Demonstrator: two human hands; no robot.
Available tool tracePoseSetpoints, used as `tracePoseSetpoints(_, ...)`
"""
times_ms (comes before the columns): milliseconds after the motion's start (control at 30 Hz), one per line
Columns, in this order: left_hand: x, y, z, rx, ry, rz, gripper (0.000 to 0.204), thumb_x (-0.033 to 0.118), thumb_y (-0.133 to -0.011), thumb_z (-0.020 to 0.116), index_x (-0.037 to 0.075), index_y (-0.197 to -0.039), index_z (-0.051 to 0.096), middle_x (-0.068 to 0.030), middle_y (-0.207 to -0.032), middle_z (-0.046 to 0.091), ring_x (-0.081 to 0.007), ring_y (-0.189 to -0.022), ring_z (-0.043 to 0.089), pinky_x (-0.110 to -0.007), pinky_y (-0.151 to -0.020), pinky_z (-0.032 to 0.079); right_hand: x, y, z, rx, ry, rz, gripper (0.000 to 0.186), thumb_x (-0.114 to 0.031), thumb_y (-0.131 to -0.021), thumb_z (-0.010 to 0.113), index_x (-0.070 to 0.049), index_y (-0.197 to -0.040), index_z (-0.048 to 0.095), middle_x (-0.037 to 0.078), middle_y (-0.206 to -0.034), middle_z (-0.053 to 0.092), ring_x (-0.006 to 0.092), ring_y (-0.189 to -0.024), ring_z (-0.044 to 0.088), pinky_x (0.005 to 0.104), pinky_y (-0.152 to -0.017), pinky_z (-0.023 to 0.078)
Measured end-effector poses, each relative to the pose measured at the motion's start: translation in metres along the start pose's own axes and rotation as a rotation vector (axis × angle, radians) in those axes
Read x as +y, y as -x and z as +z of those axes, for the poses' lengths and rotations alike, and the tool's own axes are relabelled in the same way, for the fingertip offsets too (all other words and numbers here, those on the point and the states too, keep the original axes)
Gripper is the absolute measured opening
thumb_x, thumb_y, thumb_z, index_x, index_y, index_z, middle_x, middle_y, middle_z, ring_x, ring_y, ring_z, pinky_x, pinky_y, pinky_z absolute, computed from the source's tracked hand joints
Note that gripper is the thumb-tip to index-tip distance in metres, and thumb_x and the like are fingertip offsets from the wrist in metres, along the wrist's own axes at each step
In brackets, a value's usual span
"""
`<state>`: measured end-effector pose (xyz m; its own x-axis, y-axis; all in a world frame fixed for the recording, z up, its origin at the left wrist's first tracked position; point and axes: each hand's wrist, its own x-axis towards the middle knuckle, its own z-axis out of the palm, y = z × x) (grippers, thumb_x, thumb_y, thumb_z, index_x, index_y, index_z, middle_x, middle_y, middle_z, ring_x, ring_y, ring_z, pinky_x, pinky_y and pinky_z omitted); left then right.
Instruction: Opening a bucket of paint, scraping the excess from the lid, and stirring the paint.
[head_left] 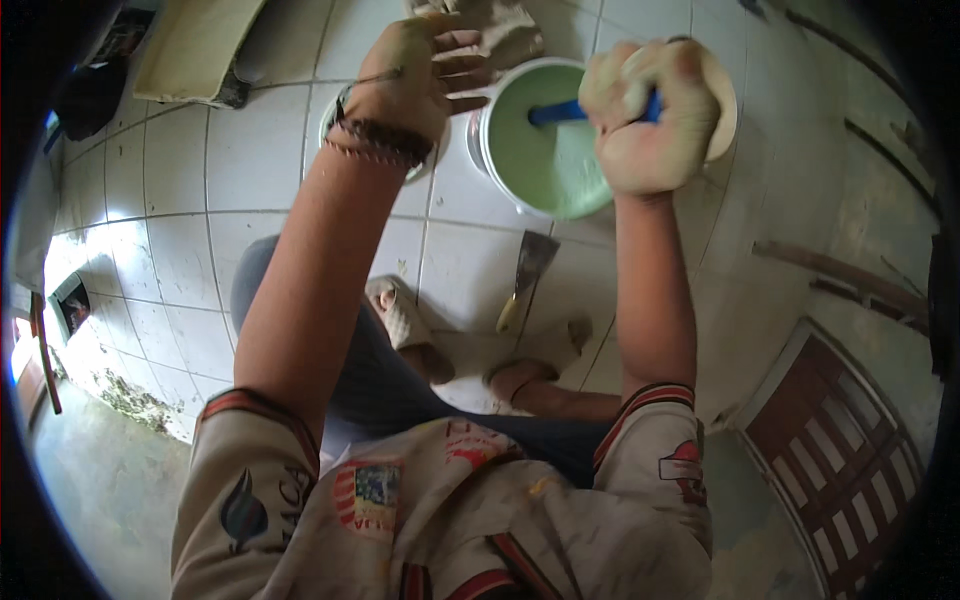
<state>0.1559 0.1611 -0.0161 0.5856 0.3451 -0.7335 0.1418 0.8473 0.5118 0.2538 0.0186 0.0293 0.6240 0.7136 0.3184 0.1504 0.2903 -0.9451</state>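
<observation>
My right hand (655, 120) is closed round a blue stick-like handle (560, 112), which slants down into a white bucket (483, 140) of light green paint (570, 165). The kind of tool is unclear, as its lower end is not visible. Palm turned sideways, my left hand (415, 75) hangs left of the bucket with fingers spread and nothing in them. Dark bracelets circle that wrist. Beneath it, a round pale rim (327, 120) shows in part. On the tiles between the bucket and my feet lies a scraper (536, 258) with a wide dark blade and yellowish handle.
A cream tray (195, 45) rests at the far left, and a crumpled beige cloth (510, 35) lies behind the bucket. Partly hidden behind my right hand is a round cream container or lid (725, 95). Wooden strips (840, 270) lie at the right.
</observation>
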Motion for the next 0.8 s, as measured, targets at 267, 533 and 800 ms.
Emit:
tracePoseSetpoints(267, 0.036, 0.071, -0.045, -0.195, 0.15, 0.136, 0.043, 0.029, -0.093, 0.045, -0.005, -0.12, 0.047, -0.0229, -0.121, 0.053, -0.0375, -0.117, 0.049, -0.049, -0.103, 0.036, 0.052, 0.001, -0.03, -0.164, 0.114, 0.036, 0.035, -0.007, -0.087, 0.052, -0.003, -0.053, 0.041, -0.001, -0.049, 0.039, 0.006, -0.044, 0.035, 0.0248, -0.043, 0.026)
tracePoseSetpoints(533, 0.04, 0.128, 0.005, -0.205, 0.269, 0.405, 0.031, 0.025, -0.089, 0.045, -0.002, -0.098, 0.057, -0.0184, -0.089, 0.064, -0.0331, -0.085, 0.062, -0.043, -0.083, 0.049, 0.049, 0.014, -0.079, 0.003, -0.063, 0.276, 0.037, -0.011, -0.085, 0.048, -0.007, -0.05, 0.035, 0.001, -0.047, 0.035, 0.0107, -0.04, 0.031, 0.0273, -0.04, 0.027)
tracePoseSetpoints(800, 0.038, 0.126, 0.027, -0.293, 0.314, 0.348, 0.031, 0.023, -0.091, 0.04, -0.004, -0.097, 0.054, -0.0221, -0.098, 0.063, -0.0339, -0.087, 0.062, -0.044, -0.084, 0.049, 0.046, 0.053, -0.057, 0.213, -0.264, 0.426, 0.033, -0.019, -0.08, 0.044, -0.013, -0.051, 0.027, 0.002, -0.044, 0.026, 0.0125, -0.036, 0.02, 0.0287, -0.037, 0.021)
